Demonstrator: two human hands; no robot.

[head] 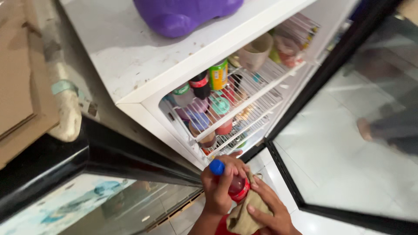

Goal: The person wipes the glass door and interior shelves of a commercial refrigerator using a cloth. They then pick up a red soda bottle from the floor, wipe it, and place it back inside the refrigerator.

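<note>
Low in the head view, the left hand [217, 191] wraps around a small bottle [237, 188] with red contents and a blue cap [217, 167], its fingers curled and pressed together around the neck and shoulder so that the cap pokes up above the knuckles. The right hand [271, 209] holds a crumpled tan cloth [244, 217] against the lower side of the bottle, fingers slightly spread over the fabric and the thumb pressing it in. The bottle sits between the two hands, just in front of the open white fridge [143, 65] and clear of its shelves. Inside the fridge, white wire shelves [244, 109] carry cups and bottles seen from above: a dark bottle with a red label [200, 85], a green and yellow can [218, 75], a beige cup [256, 51] and several lidded tubs in teal, purple and pink. A purple rounded object [183, 13] rests on the fridge's top. The glass door [348, 143] stands swung open to the right, reflecting a pale tiled floor
</note>
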